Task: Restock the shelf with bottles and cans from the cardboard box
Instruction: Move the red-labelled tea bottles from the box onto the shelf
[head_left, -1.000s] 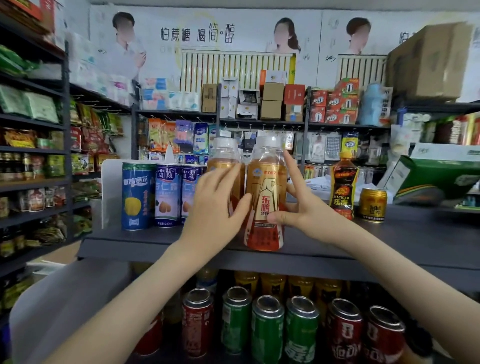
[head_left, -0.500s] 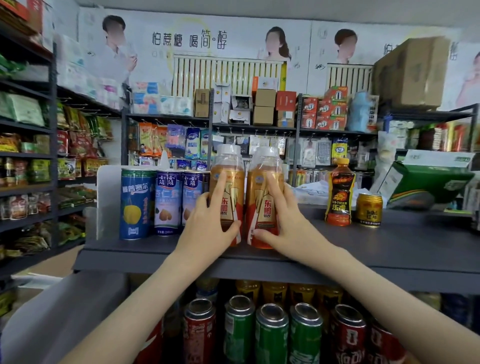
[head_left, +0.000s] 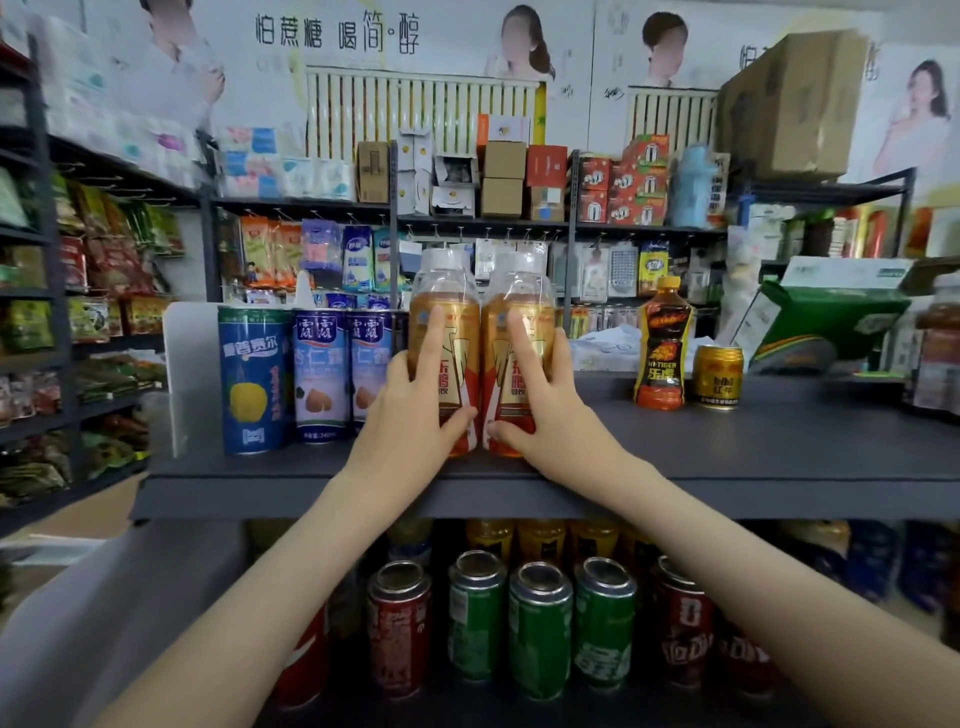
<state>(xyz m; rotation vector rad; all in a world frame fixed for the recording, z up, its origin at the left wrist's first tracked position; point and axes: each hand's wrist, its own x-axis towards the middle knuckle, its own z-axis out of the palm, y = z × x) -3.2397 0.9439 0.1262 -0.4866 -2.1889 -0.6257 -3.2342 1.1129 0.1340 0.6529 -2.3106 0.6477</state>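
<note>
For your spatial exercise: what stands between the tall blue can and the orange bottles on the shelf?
Two pale-blue cans, side by side, in the head view.

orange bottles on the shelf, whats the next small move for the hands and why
Probably let the left hand and right hand release and draw back. The left bottle and right bottle each stand upright on the shelf, side by side, in line with the blue cans, so little seems left to adjust.

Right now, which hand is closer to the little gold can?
Right. The right hand holds the right orange bottle, left of the gold can; the left hand holds the left orange bottle, farther away.
</note>
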